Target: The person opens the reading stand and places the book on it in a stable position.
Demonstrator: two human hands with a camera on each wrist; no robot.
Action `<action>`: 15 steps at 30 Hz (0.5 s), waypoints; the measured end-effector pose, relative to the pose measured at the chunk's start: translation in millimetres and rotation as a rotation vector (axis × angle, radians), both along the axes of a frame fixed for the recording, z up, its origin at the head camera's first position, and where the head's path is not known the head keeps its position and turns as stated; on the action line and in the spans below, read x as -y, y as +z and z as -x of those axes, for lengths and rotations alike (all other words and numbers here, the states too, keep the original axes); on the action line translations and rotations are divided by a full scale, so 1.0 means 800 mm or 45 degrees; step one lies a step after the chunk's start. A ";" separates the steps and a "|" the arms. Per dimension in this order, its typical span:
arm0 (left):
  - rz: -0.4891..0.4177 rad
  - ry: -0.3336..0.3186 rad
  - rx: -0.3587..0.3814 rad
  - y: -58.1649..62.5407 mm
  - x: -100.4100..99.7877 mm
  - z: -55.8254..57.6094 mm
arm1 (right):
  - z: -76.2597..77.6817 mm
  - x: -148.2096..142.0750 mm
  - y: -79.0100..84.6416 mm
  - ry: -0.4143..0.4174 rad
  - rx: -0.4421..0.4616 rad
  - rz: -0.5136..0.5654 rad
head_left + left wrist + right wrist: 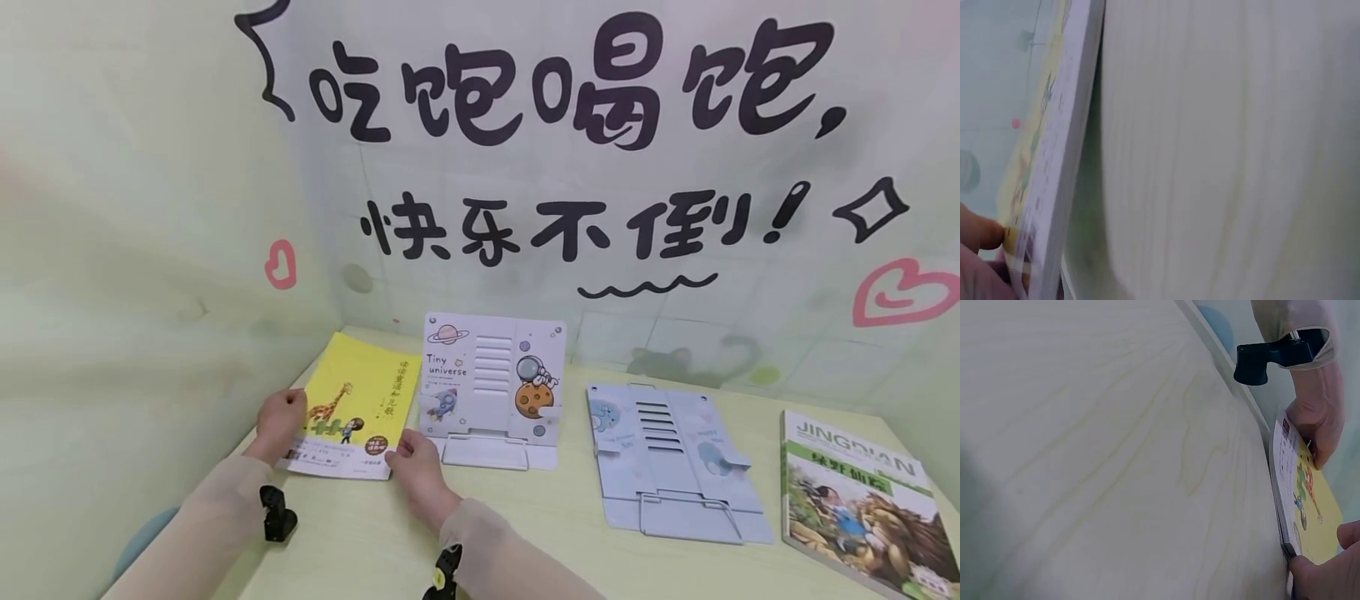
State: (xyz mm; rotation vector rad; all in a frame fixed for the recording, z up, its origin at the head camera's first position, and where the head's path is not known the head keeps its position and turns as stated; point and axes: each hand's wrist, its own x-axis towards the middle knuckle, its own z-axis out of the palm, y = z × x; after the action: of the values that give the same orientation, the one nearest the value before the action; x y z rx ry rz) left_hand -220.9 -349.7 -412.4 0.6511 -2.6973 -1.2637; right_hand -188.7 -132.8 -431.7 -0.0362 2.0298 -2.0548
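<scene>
A yellow children's book with a giraffe, a small child and a white lower band on its cover sits at the left end of the table. My left hand grips its left edge; the left wrist view shows thumb and fingers at the edge of the book. At the lower right corner, my right hand pinches the book, thumb on the edge in the right wrist view. Just right of the book stands a white book stand with space drawings, upright, its wire foot folded out in front.
A light-blue book stand leans back further right, with slots and a wire foot. At the far right lies a thick green-and-white book. Behind the pale wood table hangs a printed cloth; another cloth bounds the left side.
</scene>
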 end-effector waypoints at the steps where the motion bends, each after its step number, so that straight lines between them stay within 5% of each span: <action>1: -0.023 0.023 -0.011 -0.001 -0.001 -0.001 | -0.001 0.000 0.000 0.000 -0.005 -0.006; 15: -0.227 0.336 -0.218 0.011 -0.020 -0.018 | -0.003 0.006 0.003 -0.007 -0.039 0.116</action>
State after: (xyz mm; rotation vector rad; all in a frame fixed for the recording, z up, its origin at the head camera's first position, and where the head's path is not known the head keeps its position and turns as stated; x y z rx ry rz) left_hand -206.6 -333.7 -403.3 0.8432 -2.2922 -1.4246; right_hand -186.5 -137.4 -429.3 -0.0794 1.9543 -2.1614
